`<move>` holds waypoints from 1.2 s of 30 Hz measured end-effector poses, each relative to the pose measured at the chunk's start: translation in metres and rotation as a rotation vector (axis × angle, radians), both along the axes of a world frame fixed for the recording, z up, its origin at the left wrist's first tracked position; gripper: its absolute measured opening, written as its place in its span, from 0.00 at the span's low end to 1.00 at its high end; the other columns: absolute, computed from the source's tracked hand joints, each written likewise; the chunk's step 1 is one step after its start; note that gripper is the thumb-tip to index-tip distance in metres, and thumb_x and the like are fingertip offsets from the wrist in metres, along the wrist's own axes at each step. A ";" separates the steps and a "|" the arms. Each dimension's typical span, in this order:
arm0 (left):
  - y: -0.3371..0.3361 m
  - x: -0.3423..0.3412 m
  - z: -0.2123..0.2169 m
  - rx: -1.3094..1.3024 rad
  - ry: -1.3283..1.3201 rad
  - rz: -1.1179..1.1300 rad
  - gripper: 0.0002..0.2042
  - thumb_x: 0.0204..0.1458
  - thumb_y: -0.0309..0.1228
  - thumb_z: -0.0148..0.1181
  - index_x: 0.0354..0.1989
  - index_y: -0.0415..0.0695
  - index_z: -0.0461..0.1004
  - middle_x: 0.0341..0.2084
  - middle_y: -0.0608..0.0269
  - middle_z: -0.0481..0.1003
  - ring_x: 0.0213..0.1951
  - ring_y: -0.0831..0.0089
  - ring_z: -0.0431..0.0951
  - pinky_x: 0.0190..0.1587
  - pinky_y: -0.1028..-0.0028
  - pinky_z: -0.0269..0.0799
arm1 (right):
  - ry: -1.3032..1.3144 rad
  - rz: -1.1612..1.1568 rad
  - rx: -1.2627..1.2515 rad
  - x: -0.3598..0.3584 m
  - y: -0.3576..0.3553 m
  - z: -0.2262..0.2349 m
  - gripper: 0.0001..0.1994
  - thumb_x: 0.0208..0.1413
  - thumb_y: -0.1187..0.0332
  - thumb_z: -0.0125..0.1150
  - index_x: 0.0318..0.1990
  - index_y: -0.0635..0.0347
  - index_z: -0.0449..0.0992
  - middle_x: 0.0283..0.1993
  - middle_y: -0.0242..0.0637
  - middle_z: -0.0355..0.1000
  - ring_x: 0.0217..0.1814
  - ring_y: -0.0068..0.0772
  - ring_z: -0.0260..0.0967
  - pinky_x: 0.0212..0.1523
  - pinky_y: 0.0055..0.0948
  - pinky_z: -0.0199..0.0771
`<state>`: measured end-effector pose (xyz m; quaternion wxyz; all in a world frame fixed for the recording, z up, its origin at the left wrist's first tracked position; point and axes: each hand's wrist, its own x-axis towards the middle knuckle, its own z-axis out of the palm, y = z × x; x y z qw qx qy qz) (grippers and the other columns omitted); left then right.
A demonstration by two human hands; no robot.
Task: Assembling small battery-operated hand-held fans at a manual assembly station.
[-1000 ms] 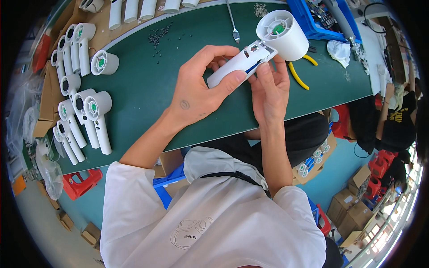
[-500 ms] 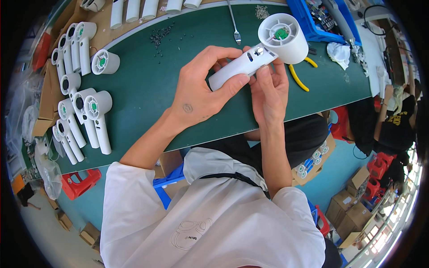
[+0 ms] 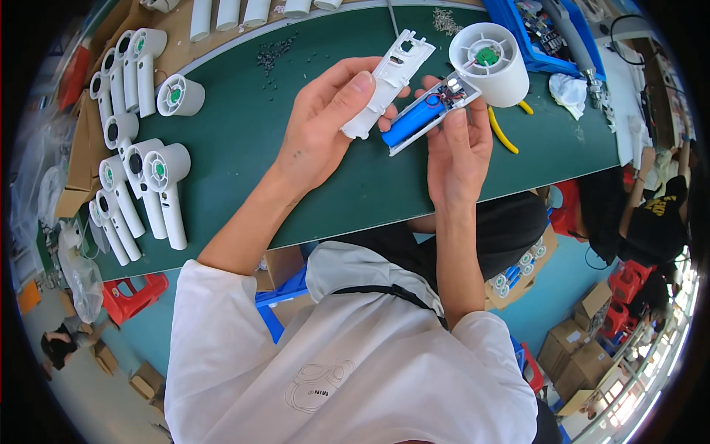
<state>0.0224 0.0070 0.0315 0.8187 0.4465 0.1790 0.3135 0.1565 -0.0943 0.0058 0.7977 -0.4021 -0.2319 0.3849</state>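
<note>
The left hand (image 3: 325,126) covers the lower end of the white handle cover (image 3: 388,81). The right hand (image 3: 458,152) hides the underside of the opened fan handle (image 3: 425,118); the wiring beside the blue battery cell (image 3: 413,120) is too small to trace. The small dark screws (image 3: 275,53) scattered on the green worktop (image 3: 244,148) cannot be counted. The white tubes (image 3: 229,13) at the far side are cut off by the picture's upper edge. Contents of the blue bin (image 3: 543,29) are indistinct. The yellow-handled pliers (image 3: 503,133) lie partly behind the fan head (image 3: 492,63).
</note>
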 end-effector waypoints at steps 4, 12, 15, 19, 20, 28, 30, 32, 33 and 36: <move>-0.002 -0.002 -0.002 0.087 0.017 0.028 0.19 0.60 0.34 0.54 0.55 0.32 0.66 0.42 0.53 0.75 0.40 0.76 0.74 0.43 0.75 0.71 | 0.009 0.016 0.027 -0.001 0.000 0.000 0.26 0.60 0.65 0.60 0.62 0.65 0.60 0.56 0.53 0.69 0.55 0.40 0.71 0.57 0.37 0.70; -0.003 0.000 0.001 0.122 0.024 0.045 0.20 0.58 0.33 0.56 0.54 0.31 0.66 0.41 0.57 0.73 0.39 0.76 0.72 0.43 0.75 0.70 | 0.015 0.025 0.031 0.000 0.000 0.000 0.26 0.60 0.62 0.60 0.60 0.64 0.61 0.56 0.53 0.70 0.55 0.40 0.71 0.58 0.38 0.68; 0.002 -0.004 -0.005 0.014 -0.045 -0.027 0.20 0.58 0.32 0.56 0.55 0.31 0.66 0.41 0.56 0.73 0.37 0.77 0.71 0.40 0.76 0.70 | 0.023 0.024 0.026 -0.001 0.000 0.000 0.25 0.60 0.63 0.60 0.60 0.65 0.61 0.56 0.53 0.69 0.55 0.41 0.70 0.58 0.38 0.68; 0.002 -0.003 0.001 -0.228 -0.184 -0.100 0.22 0.59 0.32 0.54 0.57 0.31 0.64 0.46 0.54 0.72 0.35 0.78 0.68 0.32 0.79 0.67 | 0.034 0.033 0.032 0.001 0.000 -0.002 0.25 0.60 0.63 0.60 0.60 0.65 0.61 0.55 0.54 0.69 0.55 0.41 0.70 0.58 0.38 0.68; 0.002 -0.003 -0.001 -0.228 -0.180 -0.098 0.22 0.59 0.32 0.54 0.57 0.31 0.64 0.46 0.54 0.72 0.35 0.78 0.68 0.32 0.79 0.67 | 0.029 0.028 0.032 0.001 0.000 -0.002 0.25 0.60 0.63 0.59 0.60 0.65 0.61 0.55 0.54 0.69 0.55 0.41 0.70 0.58 0.38 0.68; 0.007 -0.008 -0.006 -0.393 -0.439 -0.164 0.24 0.59 0.34 0.54 0.61 0.36 0.59 0.52 0.52 0.67 0.35 0.79 0.65 0.26 0.84 0.64 | 0.021 0.020 0.028 0.003 -0.001 -0.003 0.24 0.61 0.64 0.59 0.60 0.65 0.62 0.55 0.55 0.69 0.55 0.42 0.71 0.57 0.38 0.69; 0.006 -0.007 -0.004 -0.363 -0.427 -0.157 0.24 0.58 0.34 0.55 0.61 0.37 0.59 0.52 0.51 0.67 0.35 0.79 0.65 0.26 0.84 0.64 | -0.038 0.046 0.002 0.004 -0.003 -0.005 0.24 0.63 0.63 0.53 0.62 0.64 0.60 0.60 0.54 0.65 0.60 0.44 0.66 0.60 0.42 0.67; 0.005 -0.007 -0.004 -0.334 -0.416 -0.151 0.24 0.58 0.34 0.56 0.61 0.37 0.59 0.52 0.51 0.67 0.34 0.79 0.65 0.25 0.84 0.64 | -0.028 0.044 -0.008 0.003 -0.002 -0.004 0.23 0.63 0.63 0.54 0.62 0.64 0.60 0.60 0.53 0.65 0.61 0.45 0.66 0.60 0.42 0.66; 0.005 -0.007 -0.004 -0.317 -0.432 -0.159 0.24 0.58 0.33 0.56 0.61 0.38 0.60 0.51 0.51 0.67 0.33 0.79 0.65 0.25 0.84 0.65 | -0.008 0.024 -0.003 0.002 -0.001 -0.004 0.23 0.62 0.63 0.56 0.61 0.64 0.61 0.58 0.54 0.67 0.58 0.43 0.68 0.58 0.40 0.68; 0.005 -0.007 -0.005 -0.295 -0.436 -0.176 0.26 0.58 0.34 0.56 0.63 0.38 0.56 0.51 0.49 0.64 0.33 0.79 0.63 0.22 0.85 0.63 | 0.006 0.003 0.000 0.001 -0.001 -0.004 0.23 0.61 0.63 0.58 0.60 0.63 0.62 0.57 0.55 0.68 0.56 0.42 0.70 0.57 0.39 0.69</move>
